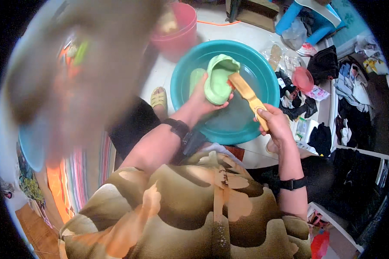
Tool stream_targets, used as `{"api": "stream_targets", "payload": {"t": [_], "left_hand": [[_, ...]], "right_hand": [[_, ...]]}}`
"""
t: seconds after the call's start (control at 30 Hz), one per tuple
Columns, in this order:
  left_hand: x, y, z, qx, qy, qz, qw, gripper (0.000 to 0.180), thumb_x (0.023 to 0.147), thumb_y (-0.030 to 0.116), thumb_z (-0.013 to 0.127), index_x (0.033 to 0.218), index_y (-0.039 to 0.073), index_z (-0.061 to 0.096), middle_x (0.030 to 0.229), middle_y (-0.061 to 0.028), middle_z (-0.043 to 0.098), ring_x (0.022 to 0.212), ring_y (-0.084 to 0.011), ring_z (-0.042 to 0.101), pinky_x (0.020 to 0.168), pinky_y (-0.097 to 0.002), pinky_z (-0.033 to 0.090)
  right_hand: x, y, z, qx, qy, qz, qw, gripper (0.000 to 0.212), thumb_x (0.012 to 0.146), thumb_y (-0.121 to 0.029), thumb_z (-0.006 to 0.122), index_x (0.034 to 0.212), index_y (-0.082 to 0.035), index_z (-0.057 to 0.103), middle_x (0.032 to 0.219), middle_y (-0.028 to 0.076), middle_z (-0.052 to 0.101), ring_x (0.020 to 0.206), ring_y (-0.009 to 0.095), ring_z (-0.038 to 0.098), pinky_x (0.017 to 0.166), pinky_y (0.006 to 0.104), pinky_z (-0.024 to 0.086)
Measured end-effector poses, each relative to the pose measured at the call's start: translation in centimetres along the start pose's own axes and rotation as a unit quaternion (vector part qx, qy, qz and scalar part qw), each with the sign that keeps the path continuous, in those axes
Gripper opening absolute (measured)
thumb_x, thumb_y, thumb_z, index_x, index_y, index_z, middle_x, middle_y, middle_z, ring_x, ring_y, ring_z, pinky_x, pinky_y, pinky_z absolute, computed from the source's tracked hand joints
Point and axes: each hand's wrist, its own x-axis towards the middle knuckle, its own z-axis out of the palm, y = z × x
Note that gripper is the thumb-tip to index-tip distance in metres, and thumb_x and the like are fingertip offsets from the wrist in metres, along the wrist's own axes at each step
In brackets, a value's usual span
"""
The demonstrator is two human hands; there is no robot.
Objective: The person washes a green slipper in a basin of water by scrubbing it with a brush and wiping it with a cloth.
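My left hand (pixel 197 102) grips a light green clog (pixel 216 90) by its side, tilted so that its opening faces up. The clog is over a teal plastic basin (pixel 270 80) of cloudy water. In my right hand (pixel 275 124) is a yellow-brown scrubbing brush (pixel 248 96), held by its handle. The brush head reaches into the clog's opening, and the bristles are mostly hidden. A second light green shoe (pixel 196 77) lies at the left inside of the basin, partly covered by my left hand.
A pink bucket (pixel 183 36) stands behind the basin. A large blurred brown shape (pixel 90 73) covers the upper left. Clothes (pixel 354 86), plastic bags (pixel 294 36) and a red bowl (pixel 303 78) crowd the right. A striped cloth (pixel 84 172) lies at the left.
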Motion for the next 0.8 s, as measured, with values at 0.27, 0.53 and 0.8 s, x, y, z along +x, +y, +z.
{"api": "stream_targets", "payload": {"t": [0.27,0.53,0.8], "left_hand": [[0.1,-0.6,0.2,0.072,0.06,-0.022,0.995,0.064,0.082,0.064,0.027,0.123,0.018,0.041,0.112,-0.0097,0.053,0.09,-0.0293,0.057,0.067,-0.042,0.046],[1.4,-4.4,0.8,0.203,0.133,-0.033,0.97,0.061,0.079,0.066,0.032,0.113,0.018,0.049,0.097,-0.0074,0.058,0.079,-0.0266,0.058,0.067,-0.0506,0.046],[1.9,-2.1,-2.9,0.096,0.152,0.011,0.984,0.067,0.074,0.07,0.04,0.119,0.022,0.042,0.115,-0.0089,0.048,0.104,-0.0302,0.046,0.082,-0.0581,0.036]], "right_hand": [[0.6,0.7,1.3,-0.134,-0.034,-0.053,0.989,0.055,0.077,-0.022,0.057,0.128,-0.01,0.039,0.085,0.01,0.061,0.058,0.016,0.057,0.047,0.0254,0.044],[5.6,1.5,2.9,0.065,0.017,0.034,0.997,0.045,0.084,-0.026,0.046,0.128,-0.015,0.04,0.062,-0.002,0.042,0.037,0.005,0.03,0.03,0.0196,0.02],[1.0,0.3,5.5,-0.033,-0.02,0.04,0.998,0.052,0.082,-0.022,0.047,0.132,-0.015,0.035,0.054,-0.005,0.034,0.037,0.007,0.029,0.033,0.0222,0.023]]}}
